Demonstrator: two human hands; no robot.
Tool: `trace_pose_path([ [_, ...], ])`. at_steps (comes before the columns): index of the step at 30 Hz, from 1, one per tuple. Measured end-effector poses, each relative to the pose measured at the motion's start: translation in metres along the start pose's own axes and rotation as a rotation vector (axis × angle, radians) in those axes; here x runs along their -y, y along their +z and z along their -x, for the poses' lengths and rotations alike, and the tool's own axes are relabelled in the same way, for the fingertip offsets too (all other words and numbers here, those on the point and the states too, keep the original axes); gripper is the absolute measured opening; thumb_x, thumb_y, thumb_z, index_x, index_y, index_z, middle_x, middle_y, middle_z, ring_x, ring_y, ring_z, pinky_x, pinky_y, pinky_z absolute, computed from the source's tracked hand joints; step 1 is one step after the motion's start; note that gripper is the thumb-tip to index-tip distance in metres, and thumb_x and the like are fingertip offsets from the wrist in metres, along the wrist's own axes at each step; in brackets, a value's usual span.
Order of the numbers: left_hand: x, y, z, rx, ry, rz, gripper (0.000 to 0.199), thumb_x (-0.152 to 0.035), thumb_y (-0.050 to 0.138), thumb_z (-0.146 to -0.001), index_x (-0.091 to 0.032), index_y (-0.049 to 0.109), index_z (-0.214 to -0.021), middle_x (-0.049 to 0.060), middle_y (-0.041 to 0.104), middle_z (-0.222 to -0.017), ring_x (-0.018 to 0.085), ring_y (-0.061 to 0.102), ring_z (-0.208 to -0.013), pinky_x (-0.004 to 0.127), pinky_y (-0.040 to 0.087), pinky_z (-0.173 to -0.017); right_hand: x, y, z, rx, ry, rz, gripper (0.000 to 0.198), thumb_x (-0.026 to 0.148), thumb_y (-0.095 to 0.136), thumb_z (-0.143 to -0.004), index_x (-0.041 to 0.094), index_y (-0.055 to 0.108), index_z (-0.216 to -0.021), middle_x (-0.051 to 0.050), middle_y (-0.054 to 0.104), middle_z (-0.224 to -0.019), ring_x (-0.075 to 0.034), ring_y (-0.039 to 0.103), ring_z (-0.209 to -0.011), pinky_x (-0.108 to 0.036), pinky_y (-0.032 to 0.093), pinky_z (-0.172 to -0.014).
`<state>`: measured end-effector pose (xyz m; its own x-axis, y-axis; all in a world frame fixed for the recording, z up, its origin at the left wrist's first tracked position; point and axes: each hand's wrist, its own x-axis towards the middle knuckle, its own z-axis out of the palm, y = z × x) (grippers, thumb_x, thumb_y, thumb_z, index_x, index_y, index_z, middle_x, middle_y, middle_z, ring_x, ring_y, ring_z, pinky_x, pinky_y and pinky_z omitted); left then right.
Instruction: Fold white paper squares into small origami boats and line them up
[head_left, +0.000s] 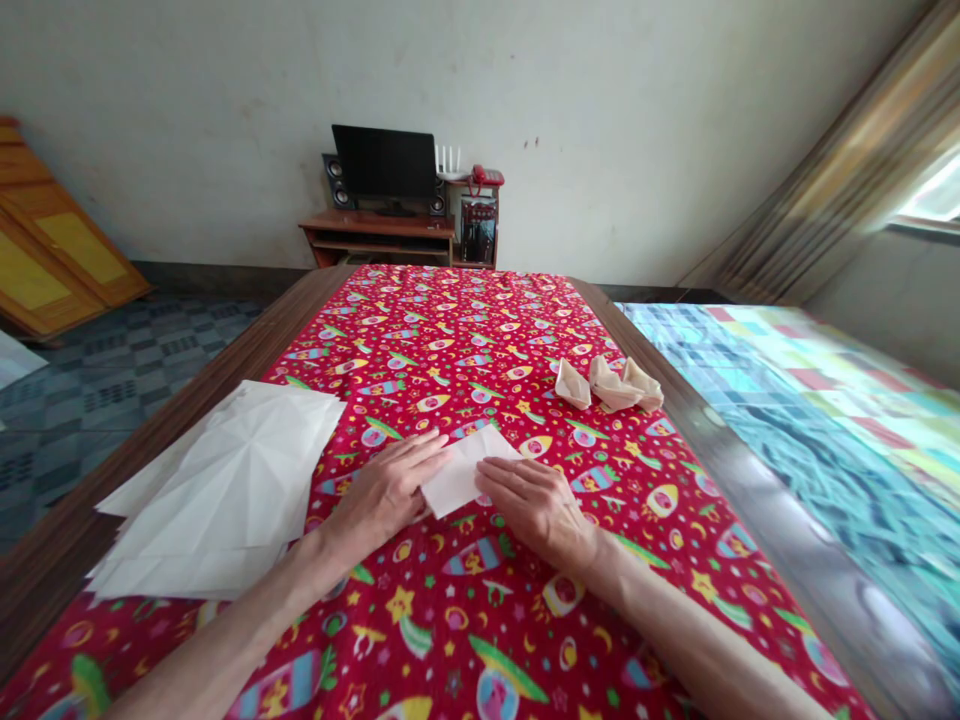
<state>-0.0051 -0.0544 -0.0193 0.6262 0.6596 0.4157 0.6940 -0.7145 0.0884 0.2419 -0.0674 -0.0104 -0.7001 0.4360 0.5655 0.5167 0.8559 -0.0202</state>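
Note:
A small white piece of folded paper (463, 472) lies on the red patterned cloth in front of me, turned at an angle. My left hand (397, 475) is at its left edge, fingers extended together over the border and thumb tucked low by the near corner. My right hand (536, 495) rests on the paper's right side with its fingers laid flat and close together; its thumb is hidden. To the left is a stack of white paper sheets (240, 480), the top one marked with creases radiating from its middle. Several folded cream paper shapes (615, 385) stand at the right.
The red cloth (480, 620) covers a table with dark wooden edges (720, 450). Beyond its far end, a desk (379, 225) carries a monitor (386, 162), speakers and a red telephone (487, 176). A bed (810, 400) adjoins the right side; a wooden cabinet (64, 240) stands far left.

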Motion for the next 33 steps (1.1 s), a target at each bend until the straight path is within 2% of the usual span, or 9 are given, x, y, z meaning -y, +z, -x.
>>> trace_pose_path([
  [3, 0.004, 0.0, 0.002, -0.025, 0.023, 0.018, 0.04, -0.01, 0.044, -0.088, -0.019, 0.057, -0.124, 0.007, 0.055, -0.133, 0.021, 0.047, -0.127, 0.04, 0.045, -0.103, -0.009, -0.004, 0.006, -0.048, 0.002, -0.05, 0.022, 0.016, 0.043, -0.095, 0.017, 0.062, -0.107, -0.009, 0.067, -0.114, -0.018, 0.059, -0.11, -0.035, 0.046, -0.093],
  [7, -0.012, -0.012, 0.0, -0.103, 0.138, 0.016, 0.029, -0.01, 0.043, -0.09, -0.016, 0.065, -0.108, 0.007, 0.064, -0.121, 0.02, 0.055, -0.117, 0.038, 0.049, -0.098, -0.018, -0.01, 0.015, -0.061, 0.083, -0.012, 0.019, 0.018, 0.046, -0.094, 0.02, 0.064, -0.099, -0.01, 0.065, -0.113, -0.021, 0.057, -0.107, -0.038, 0.046, -0.086],
  [12, -0.041, -0.017, -0.002, -0.115, 0.218, 0.073, 0.025, -0.008, 0.043, -0.089, -0.014, 0.064, -0.102, 0.007, 0.067, -0.112, 0.02, 0.057, -0.111, 0.036, 0.05, -0.094, -0.015, -0.016, 0.026, 0.056, 0.192, 0.096, 0.016, 0.017, 0.048, -0.091, 0.019, 0.064, -0.092, -0.008, 0.061, -0.091, -0.019, 0.054, -0.08, -0.032, 0.043, -0.068],
  [14, -0.046, -0.012, -0.001, -0.067, 0.18, 0.136, 0.025, -0.006, 0.045, -0.086, -0.015, 0.063, -0.101, 0.007, 0.066, -0.11, 0.02, 0.059, -0.107, 0.035, 0.05, -0.092, -0.01, -0.018, 0.029, 0.152, 0.22, 0.11, 0.016, 0.017, 0.048, -0.091, 0.019, 0.064, -0.088, -0.006, 0.057, -0.082, -0.016, 0.049, -0.071, -0.028, 0.039, -0.061],
  [17, -0.045, -0.004, 0.001, -0.011, 0.096, 0.231, 0.032, -0.001, 0.045, -0.083, -0.016, 0.06, -0.106, 0.006, 0.065, -0.108, 0.019, 0.058, -0.103, 0.033, 0.05, -0.091, -0.002, -0.023, 0.031, 0.242, 0.245, 0.078, 0.019, 0.015, 0.044, -0.093, 0.018, 0.063, -0.093, -0.005, 0.055, -0.081, -0.016, 0.047, -0.07, -0.027, 0.037, -0.06],
  [20, -0.042, 0.002, 0.002, 0.004, 0.055, 0.292, 0.036, 0.001, 0.045, -0.081, -0.017, 0.059, -0.109, 0.006, 0.064, -0.106, 0.019, 0.056, -0.101, 0.034, 0.05, -0.089, 0.004, -0.029, 0.034, 0.267, 0.259, 0.06, 0.021, 0.017, 0.042, -0.093, 0.018, 0.061, -0.102, -0.006, 0.056, -0.086, -0.017, 0.048, -0.075, -0.028, 0.038, -0.063],
  [24, -0.038, 0.008, 0.001, -0.023, 0.017, 0.358, 0.031, 0.001, 0.048, -0.082, -0.017, 0.061, -0.104, 0.006, 0.063, -0.102, 0.019, 0.056, -0.097, 0.032, 0.05, -0.085, 0.007, -0.032, 0.037, 0.236, 0.281, -0.028, 0.022, 0.018, 0.043, -0.092, 0.02, 0.064, -0.098, -0.007, 0.057, -0.089, -0.018, 0.051, -0.077, -0.028, 0.038, -0.062],
  [28, -0.035, 0.013, -0.002, -0.122, -0.064, 0.461, 0.015, -0.007, 0.054, -0.086, -0.016, 0.065, -0.092, 0.004, 0.063, -0.091, 0.015, 0.06, -0.086, 0.026, 0.05, -0.077, 0.007, -0.029, 0.036, 0.19, 0.447, -0.245, 0.021, 0.018, 0.045, -0.091, 0.017, 0.065, -0.087, -0.005, 0.058, -0.08, -0.014, 0.053, -0.069, -0.023, 0.038, -0.059],
  [33, -0.035, 0.011, -0.005, -0.088, -0.285, 0.502, 0.012, -0.013, 0.059, -0.085, -0.015, 0.064, -0.075, 0.003, 0.059, -0.086, 0.012, 0.061, -0.074, 0.022, 0.049, -0.069, 0.005, -0.026, 0.028, 0.2, 0.653, -0.367, 0.019, 0.023, 0.052, -0.089, 0.017, 0.065, -0.077, -0.001, 0.06, -0.068, -0.011, 0.053, -0.059, -0.021, 0.036, -0.056],
])
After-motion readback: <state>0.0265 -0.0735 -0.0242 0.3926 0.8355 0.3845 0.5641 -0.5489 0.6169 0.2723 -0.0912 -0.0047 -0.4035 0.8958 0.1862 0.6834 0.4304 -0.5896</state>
